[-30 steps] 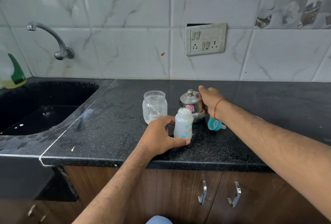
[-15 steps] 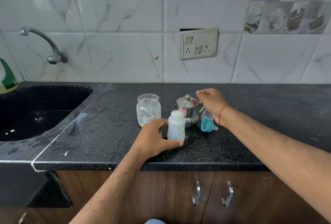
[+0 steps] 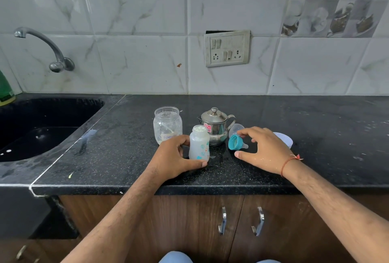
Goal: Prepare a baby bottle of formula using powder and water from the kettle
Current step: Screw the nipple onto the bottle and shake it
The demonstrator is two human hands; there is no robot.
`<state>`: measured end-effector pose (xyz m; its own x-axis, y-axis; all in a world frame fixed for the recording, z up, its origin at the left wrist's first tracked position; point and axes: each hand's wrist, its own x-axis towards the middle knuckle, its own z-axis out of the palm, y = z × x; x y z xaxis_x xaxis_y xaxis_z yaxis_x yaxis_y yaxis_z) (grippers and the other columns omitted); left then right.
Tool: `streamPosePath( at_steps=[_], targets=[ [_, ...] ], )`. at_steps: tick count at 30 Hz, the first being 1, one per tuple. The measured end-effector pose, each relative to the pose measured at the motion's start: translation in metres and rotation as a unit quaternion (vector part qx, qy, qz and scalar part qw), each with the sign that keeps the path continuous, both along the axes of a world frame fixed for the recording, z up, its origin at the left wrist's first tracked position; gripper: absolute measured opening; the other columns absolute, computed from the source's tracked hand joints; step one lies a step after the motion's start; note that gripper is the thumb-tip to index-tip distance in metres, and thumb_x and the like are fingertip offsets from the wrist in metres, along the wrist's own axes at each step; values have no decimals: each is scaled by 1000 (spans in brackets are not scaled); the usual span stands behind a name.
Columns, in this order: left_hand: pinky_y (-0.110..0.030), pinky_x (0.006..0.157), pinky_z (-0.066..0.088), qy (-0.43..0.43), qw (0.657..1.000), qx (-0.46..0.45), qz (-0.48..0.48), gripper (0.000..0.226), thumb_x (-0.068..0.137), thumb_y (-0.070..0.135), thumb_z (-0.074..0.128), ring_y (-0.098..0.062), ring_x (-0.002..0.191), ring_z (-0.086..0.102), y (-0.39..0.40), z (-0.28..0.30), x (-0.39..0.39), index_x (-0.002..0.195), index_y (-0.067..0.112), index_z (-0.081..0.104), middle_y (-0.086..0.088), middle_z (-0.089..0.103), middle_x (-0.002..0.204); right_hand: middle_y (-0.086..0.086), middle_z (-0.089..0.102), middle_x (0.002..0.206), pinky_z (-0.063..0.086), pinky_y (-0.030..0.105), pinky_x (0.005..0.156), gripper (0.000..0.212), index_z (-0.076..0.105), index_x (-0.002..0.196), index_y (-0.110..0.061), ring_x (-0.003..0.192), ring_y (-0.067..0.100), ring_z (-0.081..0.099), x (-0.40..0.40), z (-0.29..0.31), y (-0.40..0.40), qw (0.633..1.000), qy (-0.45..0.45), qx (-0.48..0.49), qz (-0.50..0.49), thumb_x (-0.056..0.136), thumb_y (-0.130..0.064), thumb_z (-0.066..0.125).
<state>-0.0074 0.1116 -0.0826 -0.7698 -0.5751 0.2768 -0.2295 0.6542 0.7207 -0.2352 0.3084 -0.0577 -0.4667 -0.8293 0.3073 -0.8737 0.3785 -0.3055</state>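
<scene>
The baby bottle (image 3: 199, 143) stands upright on the black counter (image 3: 117, 149), without its cap, and it looks full of a white liquid up to the neck. The left hand (image 3: 174, 160) is wrapped around its lower part: the thumb lies along the front of the base and the other fingers go behind it on the left side, so the hand is closed on the bottle and holds it steady on the counter.

Just to the right of the bottle lies the teal nipple ring (image 3: 236, 142), on its side, with the clear nipple pointing to the right. The right hand (image 3: 264, 152) is over it, spread open with curved fingers. The fingertips (image 3: 242, 134) are touching or almost touching the upper edge of the ring, and the thumb is on the counter in front of it, a little apart. The hand does not grip the ring; whether the fingers really touch it, I cannot tell.

Behind the bottle stands the small steel kettle (image 3: 215, 128) with its lid on, and left of it the glass formula jar (image 3: 167, 124), open, with some white powder on its walls. A clear cap (image 3: 235, 129) lies between the kettle and the right hand. A pale lid (image 3: 284, 138) shows partly behind the right hand. The sink (image 3: 42, 128) is at the far left.
</scene>
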Motion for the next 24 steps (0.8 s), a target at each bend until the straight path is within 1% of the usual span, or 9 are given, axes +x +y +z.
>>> streamPosePath(
  at_steps=[2,5,8,12,15,17,20,22,24],
  targets=[
    [-16,59,39,4,1000,1,8,49,68,44,103,-3,61,44,0,0,0,86,45,57,43,57,66,-18,64,130,51,35,94,64,58,142,-38,113,10,54,-2,-3,-4,1000,-12,3,-5,84,-57,79],
    [-18,56,36,14,1000,5,18,50,66,46,104,-4,63,42,0,-1,0,83,44,57,22,55,62,-17,65,119,45,31,84,60,63,137,-37,104,10,54,-2,-7,-12,1000,-11,-6,-4,83,-55,81],
    [-16,57,37,12,1000,5,11,49,66,44,104,-3,61,42,-1,-1,1,83,43,58,30,57,61,-20,65,110,45,26,78,52,66,123,-38,99,9,60,1,-8,-14,998,-37,-52,4,77,-50,87],
    [-15,59,39,5,1000,0,2,50,67,43,104,0,59,44,-1,0,0,85,44,57,47,54,65,-19,72,110,53,19,81,48,65,115,-38,100,-2,68,18,11,-16,976,-146,-147,73,76,-32,92],
    [-15,58,39,7,1000,0,-1,49,67,43,104,3,59,46,-1,-1,0,90,44,60,48,54,67,-14,75,110,59,29,83,46,70,114,-39,101,6,70,34,36,-29,956,-192,-172,143,76,-27,92],
    [-15,58,38,9,1000,-2,-3,49,68,42,104,4,60,47,-1,0,0,93,43,63,48,55,67,-12,75,114,60,35,88,44,73,112,-39,98,15,72,40,50,-40,946,-223,-165,171,73,-32,91],
    [-12,59,40,10,1000,-4,-7,49,69,42,103,8,62,51,0,0,1,98,42,64,50,56,70,-10,72,117,59,37,88,42,77,111,-39,87,11,69,42,56,-58,952,-220,-128,172,72,-39,90],
    [-10,60,40,11,1000,-3,-8,51,70,42,103,10,64,52,0,1,2,104,41,66,51,57,71,-1,74,115,62,41,90,38,79,112,-34,88,8,68,43,52,-67,943,-253,-125,176,77,-28,91],
    [-9,60,41,13,1000,0,-8,52,70,40,103,12,65,54,0,0,2,108,39,67,48,59,72,4,76,117,61,45,98,36,79,114,-28,102,14,72,46,44,-73,922,-310,-135,188,81,-14,88]
  ],
)
